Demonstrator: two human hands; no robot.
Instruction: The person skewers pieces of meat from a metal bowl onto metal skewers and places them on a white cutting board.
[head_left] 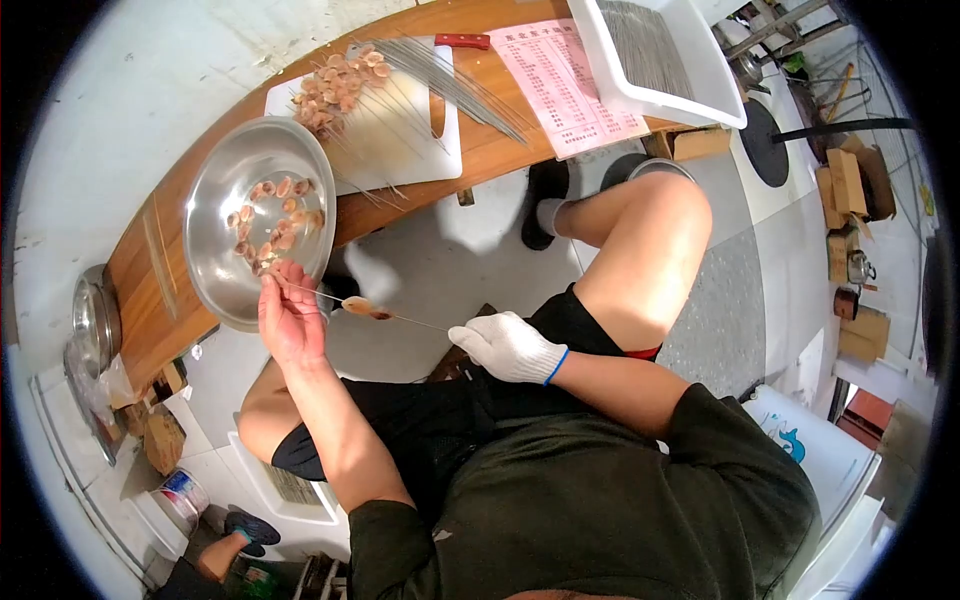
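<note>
My right hand [508,346], in a white knit glove, is closed on the near end of a thin metal skewer [415,321]. A pinkish meat piece [362,307] sits threaded on its middle. The skewer's far tip reaches my bare left hand [287,315], whose fingers pinch another small meat piece at the rim of a steel bowl [218,190]. Several more meat pieces [272,222] lie inside that bowl.
A white cutting board [420,140] on the wooden counter [500,150] carries loaded skewers [335,88] and bare ones. A red-handled knife [462,41], a pink printed sheet [565,80] and a white tray [700,70] of skewers lie beyond. My knees are below the counter.
</note>
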